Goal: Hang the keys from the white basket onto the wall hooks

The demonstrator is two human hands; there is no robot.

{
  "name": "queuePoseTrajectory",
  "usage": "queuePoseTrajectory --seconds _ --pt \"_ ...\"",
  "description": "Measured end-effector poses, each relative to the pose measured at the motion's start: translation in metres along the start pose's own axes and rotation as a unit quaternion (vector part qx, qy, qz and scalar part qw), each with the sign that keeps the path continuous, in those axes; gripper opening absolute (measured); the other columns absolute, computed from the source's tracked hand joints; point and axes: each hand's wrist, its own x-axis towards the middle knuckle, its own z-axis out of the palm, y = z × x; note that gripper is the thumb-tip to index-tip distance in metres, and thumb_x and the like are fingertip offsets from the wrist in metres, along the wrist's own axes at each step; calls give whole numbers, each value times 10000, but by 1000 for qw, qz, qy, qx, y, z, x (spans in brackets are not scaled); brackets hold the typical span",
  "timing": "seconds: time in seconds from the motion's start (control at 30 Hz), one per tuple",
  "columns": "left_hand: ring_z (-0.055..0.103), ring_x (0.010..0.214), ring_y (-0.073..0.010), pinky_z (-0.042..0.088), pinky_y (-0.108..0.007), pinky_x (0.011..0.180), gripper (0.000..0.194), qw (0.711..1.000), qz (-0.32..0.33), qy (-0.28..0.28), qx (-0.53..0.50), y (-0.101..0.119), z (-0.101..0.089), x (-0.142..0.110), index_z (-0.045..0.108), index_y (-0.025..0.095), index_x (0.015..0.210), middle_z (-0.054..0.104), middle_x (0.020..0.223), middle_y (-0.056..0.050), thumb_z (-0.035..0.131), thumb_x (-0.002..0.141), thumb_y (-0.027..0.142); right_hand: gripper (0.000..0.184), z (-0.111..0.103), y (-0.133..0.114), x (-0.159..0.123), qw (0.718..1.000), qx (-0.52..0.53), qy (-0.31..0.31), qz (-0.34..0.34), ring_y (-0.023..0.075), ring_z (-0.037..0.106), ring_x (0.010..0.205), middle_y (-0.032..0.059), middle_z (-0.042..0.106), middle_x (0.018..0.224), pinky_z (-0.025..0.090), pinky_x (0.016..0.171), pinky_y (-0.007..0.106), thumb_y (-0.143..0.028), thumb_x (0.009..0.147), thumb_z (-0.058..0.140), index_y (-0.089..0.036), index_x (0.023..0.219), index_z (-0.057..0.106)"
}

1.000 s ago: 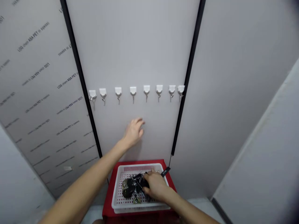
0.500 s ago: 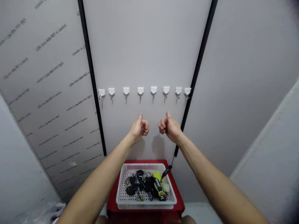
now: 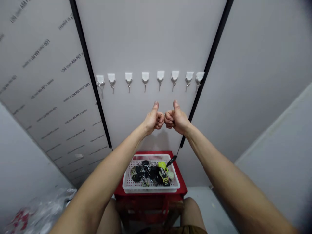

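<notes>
My left hand (image 3: 154,120) is raised in front of the wall, fingers curled into a fist and thumb pointing up. My right hand (image 3: 176,118) mirrors it, also a fist with the thumb up. Their knuckles are close together, and nothing shows in either hand. Just above them runs a row of white wall hooks (image 3: 145,78) with bare metal prongs. Below sits a white perforated plastic basket (image 3: 151,189) holding a heap of keys and key fobs (image 3: 146,171), with a yellow piece (image 3: 162,164) and a black-and-yellow strap (image 3: 165,177) among them. A black tag (image 3: 171,161) leans over the basket's right rim.
The basket stands on a red-covered stool (image 3: 183,182) between my knees. Black strips (image 3: 85,55) border the middle wall panel. Clear plastic bags (image 3: 46,208) lie at lower left, and a side wall (image 3: 280,143) closes in on the right.
My right hand has come up out of the basket and closed into a thumbs-up fist. My left hand has curled likewise, and the two fists have drawn together. The view has tilted down.
</notes>
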Motion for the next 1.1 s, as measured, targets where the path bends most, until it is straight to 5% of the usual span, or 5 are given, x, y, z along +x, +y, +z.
queuePoseTrajectory --seconds 0.2,0.3,0.43,0.73,1.1 --pt "361 327 -54 277 -187 385 496 989 -79 78 99 -75 -13 -30 398 143 443 403 361 29 202 675 535 502 -1 72 -26 979 -192 3 64 44 289 312 -50 308 332 235 357 189 -577 659 243 -160 391 322" --pt "406 429 -72 315 -195 459 307 951 -91 141 261 -126 -26 -58 440 134 487 434 422 36 401 635 400 384 -5 116 -49 936 -342 8 83 49 311 367 -46 352 385 236 388 186 -474 644 385 -146 447 395" --pt "473 617 -104 358 -213 586 138 905 -99 176 375 -169 -39 -91 508 140 641 537 632 -1 427 627 251 256 -5 147 -76 890 -449 7 77 67 373 448 -25 445 475 268 447 188 -354 657 407 -142 530 475" --pt "445 846 -133 321 -254 790 295 857 -85 103 498 -178 -43 -106 554 170 777 551 846 -26 325 612 82 211 12 156 -88 802 -595 -30 44 157 448 731 46 556 729 318 627 233 -339 642 452 -174 725 553" --pt "442 832 -150 321 -268 772 318 839 -107 107 522 -179 -44 -107 553 167 799 554 835 -40 312 608 89 282 44 162 -73 758 -637 -136 7 205 426 832 70 543 843 291 699 314 -232 619 480 -189 895 524"
